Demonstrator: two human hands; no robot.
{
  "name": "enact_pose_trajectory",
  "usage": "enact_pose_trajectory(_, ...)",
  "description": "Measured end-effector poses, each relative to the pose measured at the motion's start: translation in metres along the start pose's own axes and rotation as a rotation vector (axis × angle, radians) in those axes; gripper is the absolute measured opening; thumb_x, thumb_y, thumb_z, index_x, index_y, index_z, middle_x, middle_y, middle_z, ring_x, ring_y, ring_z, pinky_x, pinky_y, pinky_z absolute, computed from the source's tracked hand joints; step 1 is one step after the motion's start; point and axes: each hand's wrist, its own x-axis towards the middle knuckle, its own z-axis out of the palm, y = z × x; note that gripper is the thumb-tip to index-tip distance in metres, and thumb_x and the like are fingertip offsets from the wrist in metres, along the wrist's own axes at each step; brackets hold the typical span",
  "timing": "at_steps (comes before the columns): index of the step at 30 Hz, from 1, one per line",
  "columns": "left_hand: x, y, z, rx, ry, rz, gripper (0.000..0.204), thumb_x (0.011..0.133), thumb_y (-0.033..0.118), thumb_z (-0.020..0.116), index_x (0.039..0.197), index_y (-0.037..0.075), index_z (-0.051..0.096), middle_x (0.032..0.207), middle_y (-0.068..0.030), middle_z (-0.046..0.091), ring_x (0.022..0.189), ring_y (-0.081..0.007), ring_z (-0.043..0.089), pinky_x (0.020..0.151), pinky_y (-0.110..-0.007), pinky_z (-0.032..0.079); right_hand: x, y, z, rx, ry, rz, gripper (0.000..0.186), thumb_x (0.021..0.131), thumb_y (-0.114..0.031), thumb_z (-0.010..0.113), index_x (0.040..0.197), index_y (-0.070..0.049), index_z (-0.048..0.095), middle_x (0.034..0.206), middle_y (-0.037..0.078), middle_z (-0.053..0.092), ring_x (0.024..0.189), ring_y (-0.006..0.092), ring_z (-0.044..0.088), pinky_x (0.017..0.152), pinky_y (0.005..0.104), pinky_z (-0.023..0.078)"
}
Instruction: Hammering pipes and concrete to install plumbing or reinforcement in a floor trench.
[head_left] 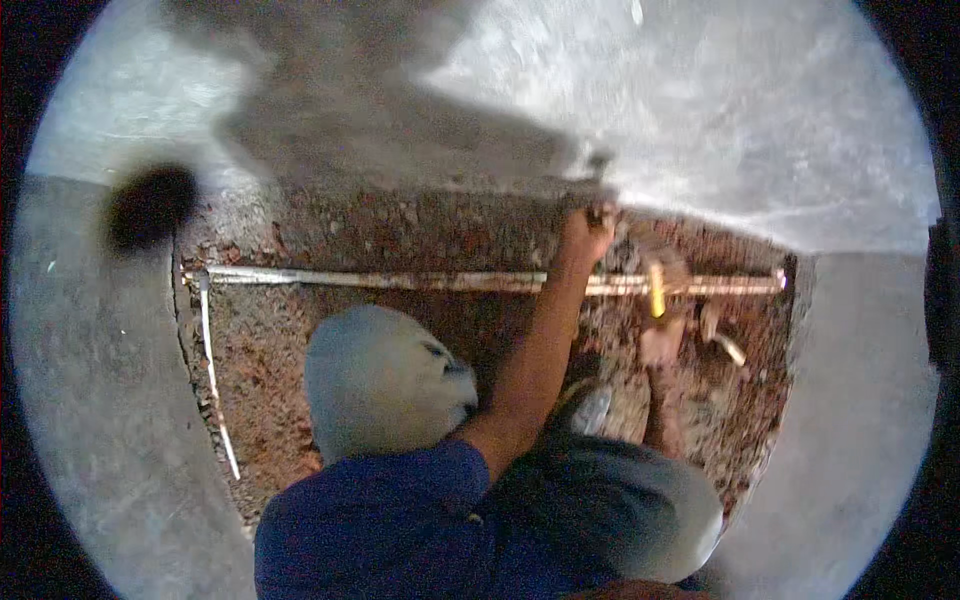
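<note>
My left hand [588, 238] reaches out to the foot of the far wall, fingers wrapped round a short dark tool [600, 212] that looks like a chisel. Its narrow end points up at the wall; blur hides whether it touches. Nearer to me and to the right, my right hand [661, 345] is closed on the yellow handle of what looks like a hammer [656, 290]. The far end of the hammer is smeared by motion and sits a little below and right of the left hand.
Long pale pipes [420, 281] cross the rough reddish soil [265, 370] before the grey wall [720, 110]. A thin white pipe [213, 360] runs along the left edge. At the right lies a small pale piece [729, 348]. My bent knees and a shoe [591, 408] are close by.
</note>
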Motion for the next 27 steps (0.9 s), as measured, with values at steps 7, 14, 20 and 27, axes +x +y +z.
enact_pose_trajectory(7, 0.009, -0.002, -0.019, -0.288, 0.112, -0.085, 0.016, 0.093, 0.015, 0.039, 0.087, 0.001, 0.044, 0.067, -0.0076, 0.044, 0.058, -0.0172, 0.043, 0.053, -0.033, 0.042, -0.004, -0.033, 0.017, 0.32, 0.359, 0.033, 0.028, 0.084, -0.02, 0.055, 0.105, 0.0, 0.057, 0.088, 0.009, 0.06, 0.065, 0.0151, 0.055, 0.055, 0.0315, 0.046)
enact_pose_trajectory(14, -0.014, 0.034, -0.054, -0.153, 0.129, -0.182, 0.035, 0.094, 0.032, 0.036, 0.072, 0.007, 0.048, 0.061, -0.0051, 0.046, 0.051, -0.0162, 0.044, 0.047, -0.029, 0.041, -0.03, 0.022, 0.046, -0.621, 0.162, -0.518, 0.027, 0.082, -0.02, 0.058, 0.072, 0.005, 0.054, 0.059, 0.009, 0.051, 0.051, 0.0206, 0.046, 0.048, 0.0347, 0.038)
enact_pose_trajectory(20, -0.065, -0.015, -0.053, 0.086, 0.747, 0.191, 0.048, 0.094, 0.046, 0.028, 0.062, 0.011, 0.03, 0.049, 0.0005, 0.028, 0.038, -0.012, 0.022, 0.034, -0.026, 0.022, -0.089, 0.018, 0.043, -0.422, 0.154, 0.182, 0.034, 0.083, -0.028, 0.059, 0.074, 0.005, 0.056, 0.051, 0.004, 0.04, 0.049, 0.0168, 0.037, 0.046, 0.0341, 0.032)
enact_pose_trajectory(27, -0.054, -0.027, -0.082, 0.117, 0.294, 0.101, 0.029, 0.093, 0.026, 0.03, 0.07, 0.013, 0.039, 0.054, 0.001, 0.033, 0.042, -0.0098, 0.027, 0.037, -0.023, 0.025, -0.096, 0.027, 0.009, 0.422, 0.127, 0.122, 0.049, 0.087, -0.017, 0.052, 0.132, -0.004, 0.037, 0.132, 0.015, 0.042, 0.077, 0.0173, 0.049, 0.058, 0.0302, 0.04)
